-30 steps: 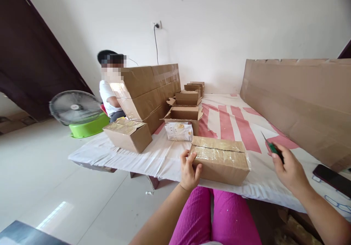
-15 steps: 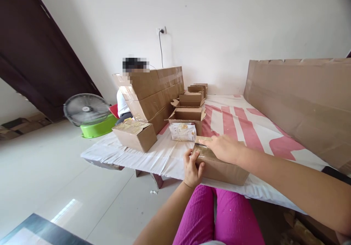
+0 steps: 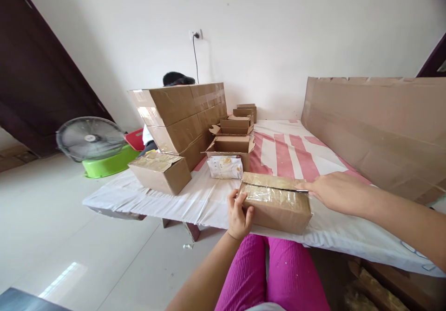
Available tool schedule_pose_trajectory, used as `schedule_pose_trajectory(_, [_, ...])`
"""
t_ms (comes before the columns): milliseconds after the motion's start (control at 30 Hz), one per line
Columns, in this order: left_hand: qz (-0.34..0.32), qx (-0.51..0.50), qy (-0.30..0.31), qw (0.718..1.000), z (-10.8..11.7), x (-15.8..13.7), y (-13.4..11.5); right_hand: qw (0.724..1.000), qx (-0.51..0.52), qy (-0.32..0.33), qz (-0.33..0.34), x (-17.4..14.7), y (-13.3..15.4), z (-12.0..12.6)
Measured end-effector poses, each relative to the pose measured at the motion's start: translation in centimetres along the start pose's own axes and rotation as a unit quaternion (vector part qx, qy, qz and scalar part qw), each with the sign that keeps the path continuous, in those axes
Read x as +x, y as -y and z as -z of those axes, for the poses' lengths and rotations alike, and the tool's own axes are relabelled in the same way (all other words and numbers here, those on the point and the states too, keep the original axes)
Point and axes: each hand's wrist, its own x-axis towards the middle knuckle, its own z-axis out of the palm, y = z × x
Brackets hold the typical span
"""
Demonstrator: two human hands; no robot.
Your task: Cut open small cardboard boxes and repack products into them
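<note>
A taped cardboard box (image 3: pixel 275 213) lies at the near edge of the cloth-covered table, with a dark slit running along the tape on its top. My left hand (image 3: pixel 239 214) grips the left end of this box, fingers on its top edge and thumb on the near side. At the far right end of the slit, my right hand (image 3: pixel 336 192) is closed round a thin knife (image 3: pixel 302 191); only a bit of the blade shows. Just behind the box, a white printed pouch (image 3: pixel 226 167) leans against an open cardboard box (image 3: pixel 228 146).
Left stands a wall of stacked boxes (image 3: pixel 181 111), with a person's dark cap (image 3: pixel 177 78) behind it. A closed box (image 3: pixel 160 171) sits in front. A fan (image 3: pixel 91 138) rests on a green tub (image 3: pixel 109 162). A large cardboard sheet (image 3: pixel 376 130) stands at right.
My right hand has swept right along the box top, from its left end to its right end, and the slit in the tape now shows. My left hand stays on the box.
</note>
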Motion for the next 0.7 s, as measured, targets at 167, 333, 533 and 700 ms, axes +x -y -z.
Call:
schedule_pose_trajectory(167, [0.009,0.004,-0.013,1.000,-0.3,0.1,0.2,0.990,-0.084,0.112,0.032,0.8,1.5,1.6])
schedule_pose_trajectory(333, [0.006,0.024,-0.015,1.000,-0.1,0.4,0.1,0.992,-0.093,0.082,0.038,2.0,2.5,1.8])
schedule_pose_trajectory(533, [0.012,0.020,-0.006,1.000,-0.4,0.3,-0.3,0.997,-0.060,0.014,0.049,2.7,4.4,1.6])
schedule_pose_trajectory(700, [0.010,0.020,-0.001,1.000,-0.2,0.3,-0.2,0.996,-0.005,0.060,0.069,4.5,7.5,-0.6])
